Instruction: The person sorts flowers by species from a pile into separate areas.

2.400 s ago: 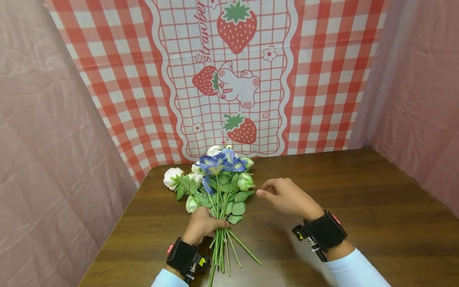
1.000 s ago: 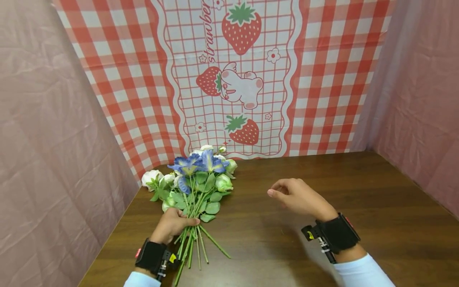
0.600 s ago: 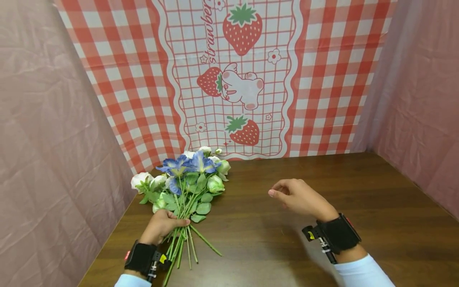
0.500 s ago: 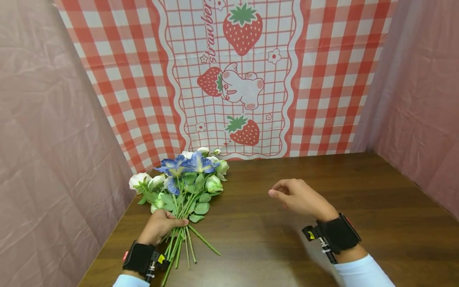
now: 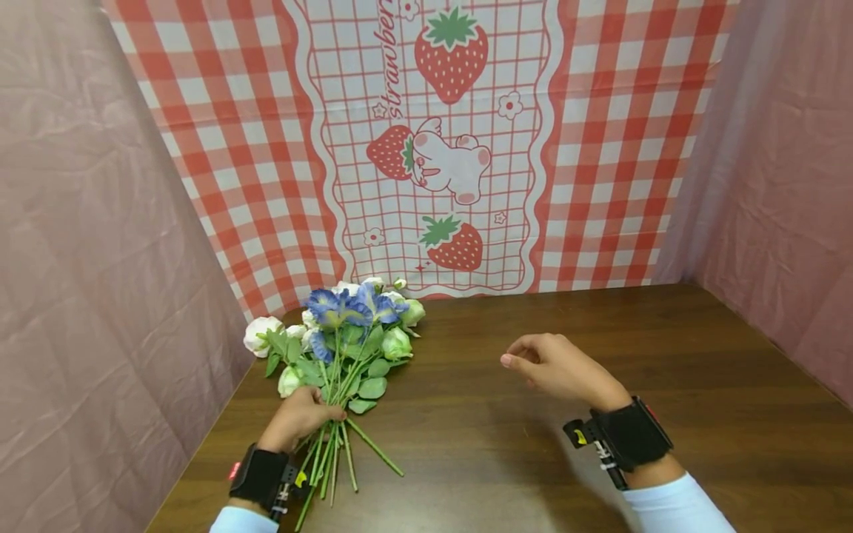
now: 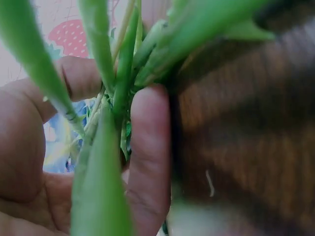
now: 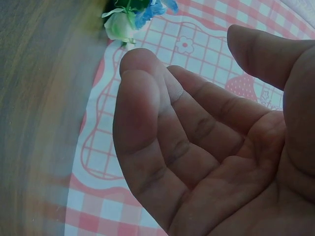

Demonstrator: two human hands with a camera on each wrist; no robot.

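Note:
On the left part of the table lies a bouquet of blue and white flowers (image 5: 340, 307), its blooms pointing away from me and its green stems (image 5: 346, 451) fanning toward me. My left hand (image 5: 298, 418) grips the stems where they cross, just below the leaves. The left wrist view shows thumb and fingers round the stems (image 6: 118, 93), the nearest ones blurred. My right hand (image 5: 556, 368) is held over the table to the right of the flowers, fingers loosely bent. In the right wrist view its palm (image 7: 231, 162) holds nothing, and a white-green bloom (image 7: 119, 25) shows beyond the fingertips.
A dark brown wooden table (image 5: 480, 444) spreads under both hands. Behind it hangs a red-and-white checked cloth (image 5: 613, 148) with strawberry prints. Pink cloth (image 5: 87, 259) hangs at the left side, and more pink cloth (image 5: 780, 185) at the right.
My left hand has carried the bouquet to the left across the table, then nearly stopped, with the blooms turning slightly over the last half second. The right hand moved a little right, then stayed.

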